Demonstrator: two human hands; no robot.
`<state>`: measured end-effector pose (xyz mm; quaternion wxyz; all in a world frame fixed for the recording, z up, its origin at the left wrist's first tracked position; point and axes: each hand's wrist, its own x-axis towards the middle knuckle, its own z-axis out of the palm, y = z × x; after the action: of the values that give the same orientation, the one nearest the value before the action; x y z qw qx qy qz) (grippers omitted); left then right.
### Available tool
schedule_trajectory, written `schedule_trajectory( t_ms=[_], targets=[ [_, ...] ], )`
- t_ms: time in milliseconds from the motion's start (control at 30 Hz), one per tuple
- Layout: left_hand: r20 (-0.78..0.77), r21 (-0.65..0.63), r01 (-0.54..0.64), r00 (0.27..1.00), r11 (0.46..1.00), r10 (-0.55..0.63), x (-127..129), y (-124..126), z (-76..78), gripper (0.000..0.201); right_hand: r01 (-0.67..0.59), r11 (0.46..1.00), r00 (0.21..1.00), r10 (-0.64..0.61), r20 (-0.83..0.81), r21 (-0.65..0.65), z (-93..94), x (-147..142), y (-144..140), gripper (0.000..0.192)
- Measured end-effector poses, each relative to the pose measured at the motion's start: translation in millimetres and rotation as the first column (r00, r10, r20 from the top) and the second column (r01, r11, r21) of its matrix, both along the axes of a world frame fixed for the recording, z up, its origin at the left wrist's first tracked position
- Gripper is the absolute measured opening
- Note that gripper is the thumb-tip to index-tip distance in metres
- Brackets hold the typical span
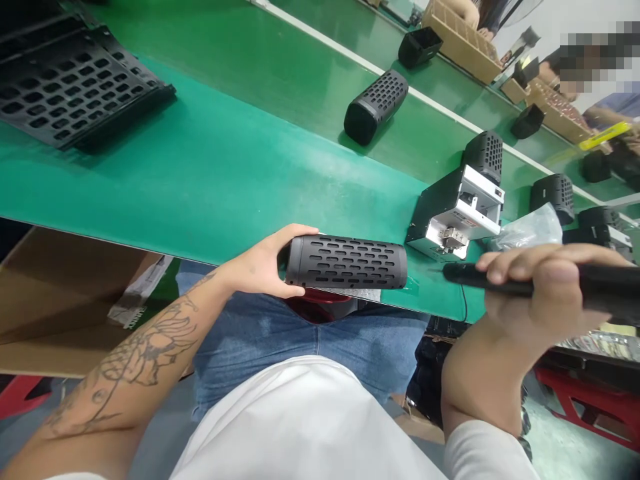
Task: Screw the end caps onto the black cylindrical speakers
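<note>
A black housing (pixel 353 262) with rows of slots, much like a speaker shell, lies sideways at the near edge of the green bench. My left hand (pixel 263 264) grips its left end between thumb and fingers. To the right, my right hand (pixel 543 293) is wrapped round a black electric screwdriver (pixel 607 288). Its thin bit points left towards the housing's right end but stays apart from it; motion blurs the tip. Just beyond the screwdriver stands a black and silver screw feeder (pixel 455 213).
A slotted housing (pixel 377 107) rests on the green belt ahead, with several more to the right. Large perforated black panels (pixel 75 93) are at left. A clear plastic bag (pixel 533 230) lies beside the feeder. Co-workers' hands and cardboard trays (pixel 460 40) are across the line.
</note>
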<state>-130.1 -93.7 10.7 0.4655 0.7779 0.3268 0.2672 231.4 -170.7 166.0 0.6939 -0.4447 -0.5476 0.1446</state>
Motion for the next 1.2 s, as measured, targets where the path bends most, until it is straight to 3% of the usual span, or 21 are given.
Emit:
schedule_trajectory(
  t_ms=[100, 267, 433, 600, 667, 800, 933, 1000, 1067, 1133, 1200],
  targets=[
    [-0.005, -0.009, 0.005, 1.000, 1.000, -0.005, 4.8, -2.9, -0.8, 0.100, 0.216, 0.974, 0.973, -0.221, 0.066, 0.073, -10.8, 33.9, 30.8, 0.015],
    [0.060, 0.073, -0.027, 0.998, 0.997, 0.023, 13.7, -11.4, -8.8, 0.110, 0.229, 0.973, 0.971, -0.230, 0.070, 0.028, -36.1, 62.3, 48.2, 0.019],
    [0.103, 0.233, -0.021, 0.995, 0.972, -0.003, 17.9, -16.3, -18.8, 0.118, 0.209, 0.975, 0.977, -0.205, 0.057, -0.079, -42.0, 54.3, 27.7, 0.024],
    [0.069, 0.212, -0.021, 0.998, 0.977, 0.006, 18.5, -17.0, -19.5, 0.123, 0.255, 0.958, 0.964, -0.263, 0.039, 0.134, -40.6, 55.5, 32.1, 0.019],
    [0.059, 0.198, -0.037, 0.998, 0.979, 0.025, 18.8, -17.4, -18.6, 0.118, 0.238, 0.959, 0.968, -0.247, 0.041, 0.152, -42.0, 59.6, 39.1, 0.016],
    [0.044, 0.192, -0.062, 0.998, 0.979, 0.054, 20.6, -19.3, -16.4, 0.112, 0.206, 0.976, 0.977, -0.209, 0.043, 0.068, -41.1, 57.3, 37.5, 0.015],
    [0.051, 0.190, -0.075, 0.996, 0.979, 0.067, 23.0, -20.5, -15.8, 0.112, 0.186, 0.983, 0.982, -0.186, -0.031, -0.002, -26.5, 38.0, 16.6, 0.019],
    [0.067, 0.203, -0.078, 0.996, 0.976, 0.066, 23.6, -20.4, -16.6, 0.112, 0.105, 0.993, 0.993, -0.101, -0.055, 0.060, -15.3, 24.9, 4.3, 0.022],
    [0.080, 0.220, -0.076, 0.995, 0.972, 0.060, 23.7, -20.1, -17.5, 0.110, -0.087, 0.992, 0.996, 0.090, -0.020, 0.094, -4.4, 7.9, -8.5, 0.023],
    [0.087, 0.233, -0.076, 0.995, 0.969, 0.057, 23.6, -19.8, -18.3, 0.109, -0.312, 0.949, 0.950, 0.312, 0.011, 0.049, 3.7, -15.1, -20.8, 0.020],
    [0.091, 0.242, -0.078, 0.994, 0.967, 0.058, 23.6, -19.6, -19.0, 0.108, -0.441, 0.898, 0.897, 0.440, -0.031, -0.015, 7.6, -42.1, -30.3, 0.016]
  ],
)
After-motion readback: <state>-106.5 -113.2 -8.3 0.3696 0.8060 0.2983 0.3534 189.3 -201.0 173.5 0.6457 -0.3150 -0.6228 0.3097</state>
